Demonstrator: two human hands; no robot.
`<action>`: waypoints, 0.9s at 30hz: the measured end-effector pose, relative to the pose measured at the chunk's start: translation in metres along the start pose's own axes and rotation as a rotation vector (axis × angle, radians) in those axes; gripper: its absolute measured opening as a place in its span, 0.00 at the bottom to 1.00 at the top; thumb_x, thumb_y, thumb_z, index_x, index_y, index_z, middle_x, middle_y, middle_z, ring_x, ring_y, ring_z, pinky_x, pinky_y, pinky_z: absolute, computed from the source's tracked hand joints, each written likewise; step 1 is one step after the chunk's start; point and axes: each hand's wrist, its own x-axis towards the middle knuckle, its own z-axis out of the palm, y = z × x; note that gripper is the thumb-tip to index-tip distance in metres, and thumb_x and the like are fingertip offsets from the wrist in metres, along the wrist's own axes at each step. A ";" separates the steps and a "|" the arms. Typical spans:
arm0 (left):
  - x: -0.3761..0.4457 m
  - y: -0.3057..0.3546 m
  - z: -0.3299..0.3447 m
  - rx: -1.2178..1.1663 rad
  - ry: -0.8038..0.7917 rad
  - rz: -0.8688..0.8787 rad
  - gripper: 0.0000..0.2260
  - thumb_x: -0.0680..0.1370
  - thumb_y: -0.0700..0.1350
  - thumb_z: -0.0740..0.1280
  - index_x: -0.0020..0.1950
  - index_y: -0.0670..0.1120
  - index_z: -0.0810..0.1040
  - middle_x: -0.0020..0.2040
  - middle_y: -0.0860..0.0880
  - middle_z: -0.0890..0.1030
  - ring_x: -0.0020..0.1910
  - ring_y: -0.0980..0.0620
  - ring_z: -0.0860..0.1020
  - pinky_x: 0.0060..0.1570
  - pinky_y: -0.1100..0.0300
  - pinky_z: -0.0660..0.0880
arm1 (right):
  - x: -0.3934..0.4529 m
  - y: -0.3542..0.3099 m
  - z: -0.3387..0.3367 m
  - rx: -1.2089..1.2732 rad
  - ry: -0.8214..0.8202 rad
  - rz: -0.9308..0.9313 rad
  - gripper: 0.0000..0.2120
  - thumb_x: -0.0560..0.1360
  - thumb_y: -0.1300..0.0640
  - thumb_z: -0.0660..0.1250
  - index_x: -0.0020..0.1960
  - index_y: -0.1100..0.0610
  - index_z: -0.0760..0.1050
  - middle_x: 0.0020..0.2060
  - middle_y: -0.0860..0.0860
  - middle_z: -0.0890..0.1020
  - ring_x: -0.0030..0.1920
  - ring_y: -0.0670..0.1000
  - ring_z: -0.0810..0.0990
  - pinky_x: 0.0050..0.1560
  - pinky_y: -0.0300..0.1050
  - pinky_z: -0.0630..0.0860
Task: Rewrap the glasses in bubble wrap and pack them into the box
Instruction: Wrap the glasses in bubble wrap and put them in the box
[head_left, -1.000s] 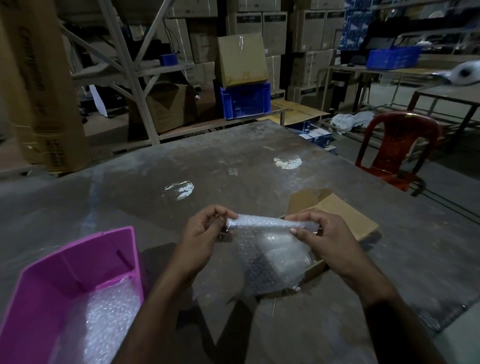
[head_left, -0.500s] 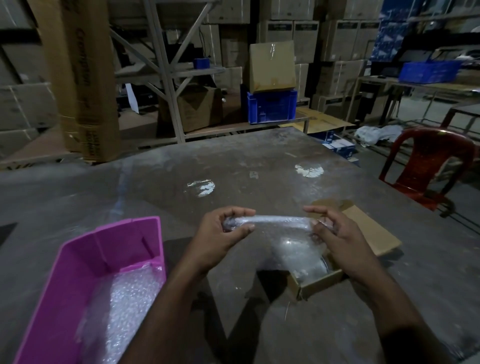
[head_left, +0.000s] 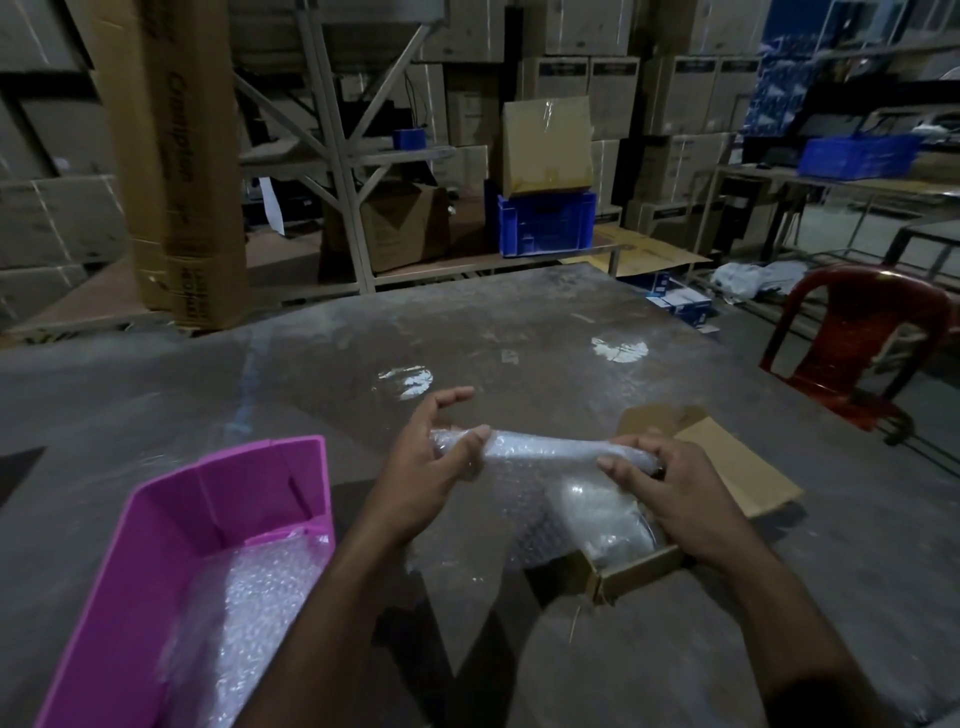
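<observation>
From the head camera, you have the bubble-wrapped roll (head_left: 545, 451) held level between both hands, above the table (head_left: 519, 332) and just over the near end of the open cardboard box (head_left: 641, 569). Whether glasses sit inside that roll cannot be told — the plastic is too cloudy. Your left hand (head_left: 431, 478) has its thumb pressed on the roll's left end, while the other fingers stand spread and lifted off it, so that end is pinned by little more than the thumb against the palm. Your right hand (head_left: 675, 493) has its fingers curled over the right end, pinching it.

The loose tail of bubble wrap (head_left: 524, 525) hangs down from the roll toward the table and the box. That is the first risk: if you lower the roll now, the tail could snag on the box wall or bunch under it, and the wrap may unroll. The second is the left end — with so light a hold there, a twist from your right hand could let the contents slide out that side. A wrapped bundle (head_left: 608, 525) already lies in the box, so room looks tight; forcing this one in could press the pieces together.

The pink bin (head_left: 218, 499) to your left holds more bubble wrap.
</observation>
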 end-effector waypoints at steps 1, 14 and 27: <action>0.000 0.001 0.000 -0.010 -0.004 0.010 0.16 0.80 0.44 0.70 0.67 0.53 0.76 0.44 0.49 0.81 0.37 0.54 0.80 0.44 0.51 0.81 | 0.000 0.001 -0.001 -0.034 0.004 -0.018 0.06 0.74 0.44 0.70 0.44 0.44 0.83 0.41 0.51 0.81 0.41 0.52 0.83 0.42 0.47 0.79; 0.003 -0.001 0.006 -0.141 -0.094 -0.056 0.12 0.69 0.41 0.78 0.52 0.43 0.86 0.44 0.47 0.87 0.41 0.52 0.82 0.44 0.59 0.80 | 0.002 0.000 0.001 0.153 0.117 -0.010 0.16 0.82 0.60 0.63 0.59 0.42 0.82 0.45 0.57 0.82 0.39 0.46 0.79 0.47 0.44 0.78; 0.009 -0.004 0.004 -0.049 -0.020 -0.009 0.15 0.77 0.43 0.73 0.64 0.51 0.80 0.51 0.57 0.85 0.45 0.54 0.83 0.46 0.58 0.82 | 0.003 0.005 0.001 0.124 0.060 0.060 0.08 0.73 0.45 0.71 0.46 0.48 0.82 0.44 0.55 0.84 0.46 0.60 0.84 0.52 0.63 0.81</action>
